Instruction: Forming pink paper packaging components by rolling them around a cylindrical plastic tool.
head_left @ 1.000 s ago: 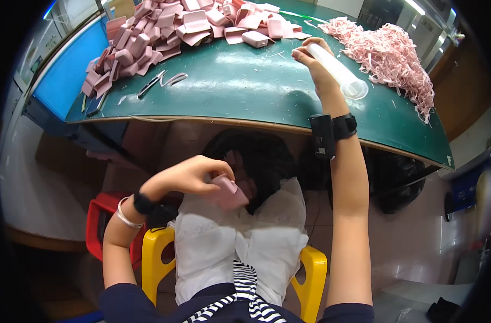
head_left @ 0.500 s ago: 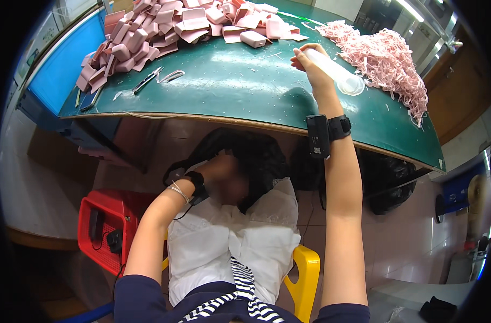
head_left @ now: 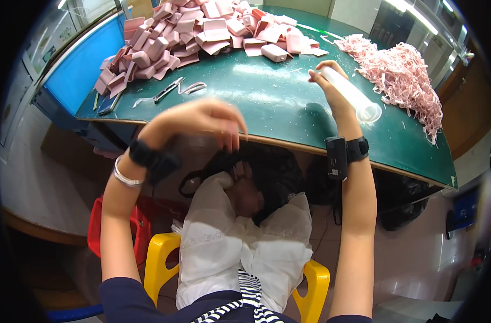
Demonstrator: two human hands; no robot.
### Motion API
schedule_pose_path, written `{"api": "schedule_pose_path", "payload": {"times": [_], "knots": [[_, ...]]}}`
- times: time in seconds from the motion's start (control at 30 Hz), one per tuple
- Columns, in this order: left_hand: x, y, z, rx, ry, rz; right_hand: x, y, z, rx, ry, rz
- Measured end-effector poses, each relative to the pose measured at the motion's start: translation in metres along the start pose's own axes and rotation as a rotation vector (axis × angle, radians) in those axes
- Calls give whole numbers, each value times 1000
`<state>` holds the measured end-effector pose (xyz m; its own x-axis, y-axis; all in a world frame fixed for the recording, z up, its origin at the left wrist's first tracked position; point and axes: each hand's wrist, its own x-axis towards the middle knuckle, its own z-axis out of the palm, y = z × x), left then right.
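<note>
My right hand [head_left: 337, 89] is wrapped round a long translucent white plastic tube [head_left: 353, 94] over the right part of the green table [head_left: 245, 102]. The tube slants toward me, and its round, wider end [head_left: 368, 112] is at the near side. Past the table's front edge, my left hand [head_left: 205, 119] is blurred by motion. Its fingers hang down loosely and apart, with nothing visible in them. Beyond it on the table lie a dark-handled cutting tool [head_left: 168, 90] and a thin looped metal tool [head_left: 193, 88].
Many pink box-like pieces [head_left: 213, 33] are heaped at the far left. A tangled mound of pink strips [head_left: 398, 72] lies at the right. Black bags [head_left: 272, 172] are under the table. Near my left arm stands a red basket [head_left: 96, 229]. Yellow chair arms [head_left: 160, 258] flank my legs.
My left hand has risen from beside the black bag below the table up to the front edge. The right hand keeps its hold on the tube. The whole view has shifted slightly.
</note>
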<state>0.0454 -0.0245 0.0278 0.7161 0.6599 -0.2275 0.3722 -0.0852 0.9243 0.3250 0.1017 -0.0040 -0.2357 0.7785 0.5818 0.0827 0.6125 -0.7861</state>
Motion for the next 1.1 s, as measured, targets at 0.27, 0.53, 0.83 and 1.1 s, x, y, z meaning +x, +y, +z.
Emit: {"api": "schedule_pose_path", "payload": {"times": [0.27, 0.53, 0.83, 1.1], "knots": [[49, -89, -156, 1798, 909, -93, 2, 8, 11, 22, 15, -21], [69, -71, -167, 1130, 1071, -32, 4, 9, 12, 68, 41, 5], [112, 14, -64, -301, 669, 683, 8, -5, 13, 188, -76, 10], [157, -4, -16, -659, 340, 433, -4, -25, 21, 66, -147, -198]]}}
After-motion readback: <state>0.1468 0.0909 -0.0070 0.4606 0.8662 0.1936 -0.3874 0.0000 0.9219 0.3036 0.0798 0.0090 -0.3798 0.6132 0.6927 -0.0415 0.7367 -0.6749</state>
